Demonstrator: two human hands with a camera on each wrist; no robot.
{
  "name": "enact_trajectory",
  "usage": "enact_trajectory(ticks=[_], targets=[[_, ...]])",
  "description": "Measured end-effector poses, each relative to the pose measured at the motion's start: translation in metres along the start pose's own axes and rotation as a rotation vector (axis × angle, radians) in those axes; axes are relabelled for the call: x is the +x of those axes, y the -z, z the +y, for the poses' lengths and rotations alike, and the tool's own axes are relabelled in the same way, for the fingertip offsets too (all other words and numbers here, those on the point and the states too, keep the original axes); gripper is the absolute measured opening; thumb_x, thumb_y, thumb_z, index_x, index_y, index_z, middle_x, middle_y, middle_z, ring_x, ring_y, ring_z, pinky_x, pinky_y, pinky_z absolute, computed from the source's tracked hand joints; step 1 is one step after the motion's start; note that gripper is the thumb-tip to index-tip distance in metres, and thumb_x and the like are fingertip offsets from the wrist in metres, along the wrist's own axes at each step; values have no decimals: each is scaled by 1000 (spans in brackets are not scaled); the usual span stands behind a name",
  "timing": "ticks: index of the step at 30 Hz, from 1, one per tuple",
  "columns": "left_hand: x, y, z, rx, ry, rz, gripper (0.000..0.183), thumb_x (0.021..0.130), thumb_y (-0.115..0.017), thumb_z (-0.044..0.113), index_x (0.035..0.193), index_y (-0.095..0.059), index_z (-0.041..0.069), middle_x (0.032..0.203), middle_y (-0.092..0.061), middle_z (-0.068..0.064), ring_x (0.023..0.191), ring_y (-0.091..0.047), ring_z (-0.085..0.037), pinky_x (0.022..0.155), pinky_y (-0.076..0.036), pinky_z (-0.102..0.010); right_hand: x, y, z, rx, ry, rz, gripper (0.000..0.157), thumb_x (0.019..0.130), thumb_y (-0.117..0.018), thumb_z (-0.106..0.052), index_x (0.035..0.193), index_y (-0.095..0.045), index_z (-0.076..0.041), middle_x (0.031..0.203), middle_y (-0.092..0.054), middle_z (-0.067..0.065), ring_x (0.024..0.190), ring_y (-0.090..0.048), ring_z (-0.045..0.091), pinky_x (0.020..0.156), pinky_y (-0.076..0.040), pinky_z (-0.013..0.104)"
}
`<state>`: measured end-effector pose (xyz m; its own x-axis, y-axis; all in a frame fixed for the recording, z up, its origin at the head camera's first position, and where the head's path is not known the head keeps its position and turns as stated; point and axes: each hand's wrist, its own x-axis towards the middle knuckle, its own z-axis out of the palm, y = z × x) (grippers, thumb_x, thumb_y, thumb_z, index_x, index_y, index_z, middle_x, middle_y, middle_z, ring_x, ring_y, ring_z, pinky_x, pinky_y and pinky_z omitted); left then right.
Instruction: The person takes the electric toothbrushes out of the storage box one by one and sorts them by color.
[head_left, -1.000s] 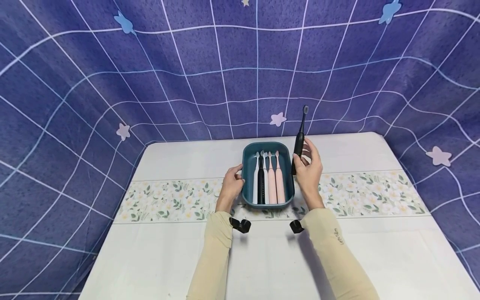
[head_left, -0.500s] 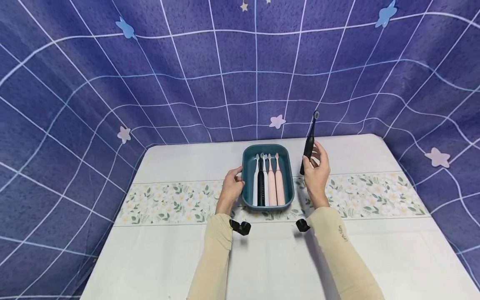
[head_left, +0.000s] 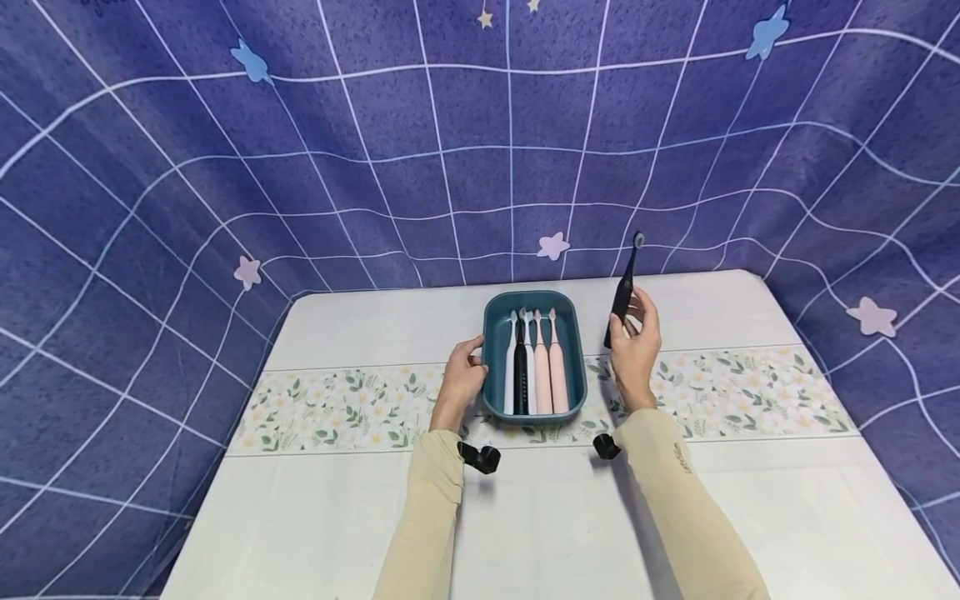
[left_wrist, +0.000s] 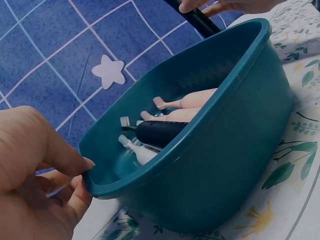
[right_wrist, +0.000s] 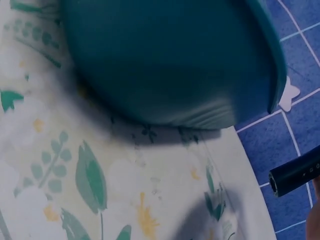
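A teal plastic bin (head_left: 578, 367) stands on the table, and my left hand (head_left: 461, 377) pinches its left rim. In the left wrist view the thumb and fingers of that hand (left_wrist: 45, 165) meet at the rim's corner. Several electric toothbrushes lie side by side in the bin: a white one (head_left: 510, 382), a black one (head_left: 521, 379), another white one (head_left: 531, 383) and pink ones (head_left: 558, 379). To the right of the bin, my right hand (head_left: 637, 348) grips a black electric toothbrush (head_left: 622, 302), held head up and tilted. Its handle end (right_wrist: 287, 181) shows in the right wrist view.
The white table (head_left: 540, 517) has a floral band (head_left: 330, 408) running across it under the bin. A purple-blue curtain (head_left: 465, 175) with a grid and stars hangs behind and at both sides. Black wrist cameras (head_left: 480, 457) stick out from the sleeves.
My right hand has moved to the right, away from the bin, with the black electric toothbrush, then slowed almost to a stop. My left hand keeps its place at the rim.
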<state>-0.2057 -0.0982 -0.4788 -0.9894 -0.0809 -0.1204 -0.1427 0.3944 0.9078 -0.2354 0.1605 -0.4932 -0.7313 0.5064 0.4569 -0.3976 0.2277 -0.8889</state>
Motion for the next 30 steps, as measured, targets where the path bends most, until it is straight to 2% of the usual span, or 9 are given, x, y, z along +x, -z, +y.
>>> enact_trajectory(ticks=[3, 7, 12, 15, 22, 30], targets=[[0, 1, 1, 5, 0, -2, 58, 87, -49, -6, 143, -47, 13, 128, -48, -6, 89, -45, -17, 72, -37, -31, 3, -2, 15, 7, -19, 4, 54, 85, -61, 7, 134, -53, -13, 122, -57, 12, 109, -55, 21, 92, -49, 30], [0, 3, 3, 7, -6, 1, 58, 87, -50, -6, 142, -48, 12, 127, -49, -6, 88, -45, -17, 72, -37, -31, 7, -3, 20, 1, -26, 1, 53, 84, -61, 9, 133, -53, -11, 122, -56, 13, 109, -55, 19, 93, -49, 34], [1, 4, 3, 4, -17, 10, 57, 86, -51, -7, 141, -49, 10, 124, -50, -8, 88, -45, -17, 73, -37, -30, 10, -3, 18, -14, 1, -28, 52, 83, -60, 13, 133, -49, 2, 123, -54, 24, 110, -55, 31, 92, -48, 48], [2, 4, 2, 5, -16, 11, 57, 86, -51, -7, 141, -49, 10, 125, -50, -9, 88, -45, -17, 73, -37, -30, 12, -3, 14, -11, -4, -47, 51, 83, -59, 15, 132, -47, 7, 123, -52, 28, 110, -54, 36, 92, -47, 52], [1, 2, 1, 20, -16, 8, 57, 87, -51, -6, 142, -48, 10, 129, -49, -11, 88, -44, -17, 73, -37, -31, 17, -3, 30, -66, -72, -43, 48, 84, -60, 10, 129, -48, -1, 121, -54, 17, 109, -54, 24, 94, -49, 41], [-2, 1, 2, 23, -14, 14, 57, 87, -51, -8, 141, -48, 9, 122, -50, -10, 87, -44, -17, 72, -37, -30, 16, -6, 40, -84, -60, -50, 47, 81, -60, 11, 126, -47, 3, 118, -54, 17, 106, -55, 22, 90, -51, 38]])
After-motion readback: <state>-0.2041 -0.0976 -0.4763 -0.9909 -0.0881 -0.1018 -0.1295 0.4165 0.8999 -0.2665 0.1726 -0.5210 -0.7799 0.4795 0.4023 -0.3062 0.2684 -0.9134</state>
